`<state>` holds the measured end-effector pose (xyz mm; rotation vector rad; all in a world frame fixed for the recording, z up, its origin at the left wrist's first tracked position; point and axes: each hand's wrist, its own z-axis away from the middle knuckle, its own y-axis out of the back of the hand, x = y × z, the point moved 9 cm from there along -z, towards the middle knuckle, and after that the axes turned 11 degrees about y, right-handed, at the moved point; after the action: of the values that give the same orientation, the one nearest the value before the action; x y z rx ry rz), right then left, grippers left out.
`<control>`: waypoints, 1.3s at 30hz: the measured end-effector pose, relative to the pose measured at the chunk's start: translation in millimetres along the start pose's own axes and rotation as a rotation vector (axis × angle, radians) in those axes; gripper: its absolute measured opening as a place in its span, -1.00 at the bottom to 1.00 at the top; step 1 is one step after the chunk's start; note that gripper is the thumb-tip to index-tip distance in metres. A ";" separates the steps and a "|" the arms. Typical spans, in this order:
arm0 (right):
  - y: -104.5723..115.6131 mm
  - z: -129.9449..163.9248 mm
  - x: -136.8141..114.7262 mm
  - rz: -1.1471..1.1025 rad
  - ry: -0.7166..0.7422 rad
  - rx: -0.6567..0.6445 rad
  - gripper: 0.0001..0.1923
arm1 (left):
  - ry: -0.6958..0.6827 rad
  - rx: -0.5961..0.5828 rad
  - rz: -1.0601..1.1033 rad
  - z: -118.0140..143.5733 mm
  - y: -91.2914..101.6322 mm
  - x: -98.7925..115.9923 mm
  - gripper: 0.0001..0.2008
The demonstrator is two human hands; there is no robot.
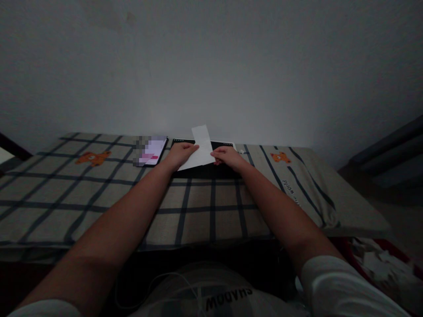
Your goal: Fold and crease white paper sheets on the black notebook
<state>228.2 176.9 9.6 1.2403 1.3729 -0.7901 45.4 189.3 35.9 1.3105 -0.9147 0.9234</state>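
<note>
A white sheet of paper (201, 147), folded so that one flap stands up, is held between both hands over a black pad (224, 145) lying at the far edge of the checked cloth. My left hand (180, 155) grips the paper's left side. Its right edge is pinched by my right hand (226, 156). Both forearms reach forward across the table.
A phone (152, 151) with a lit screen lies just left of my left hand. The checked cloth (99, 193) with orange bear prints covers the table against a grey wall. A container with scraps of white paper (380, 264) sits low at the right.
</note>
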 end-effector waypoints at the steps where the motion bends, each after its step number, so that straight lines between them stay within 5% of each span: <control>1: 0.5 -0.4 1.0 0.014 0.000 0.004 -0.91 | -0.015 0.008 -0.018 2.0 0.3 2.8 -0.62; 9: -8.5 1.5 -4.7 0.033 0.055 -0.080 -0.85 | -0.078 0.034 -0.060 4.2 0.5 8.4 -0.62; 19: -2.8 2.2 -6.1 0.080 0.042 0.009 -0.82 | -0.043 -0.016 0.056 1.1 -5.7 1.4 -0.60; 27: -5.7 3.3 -9.3 0.104 0.056 -0.038 -0.80 | -0.086 -0.011 -0.014 3.4 -3.6 6.1 -0.63; 39: -2.1 5.7 -2.2 -0.075 -0.025 -0.063 -0.90 | -0.004 -0.039 0.084 -6.6 -2.7 -6.8 -0.60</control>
<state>227.4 170.5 10.1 1.1319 1.4201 -0.8063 45.6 195.6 28.3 1.2496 -0.9926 0.9632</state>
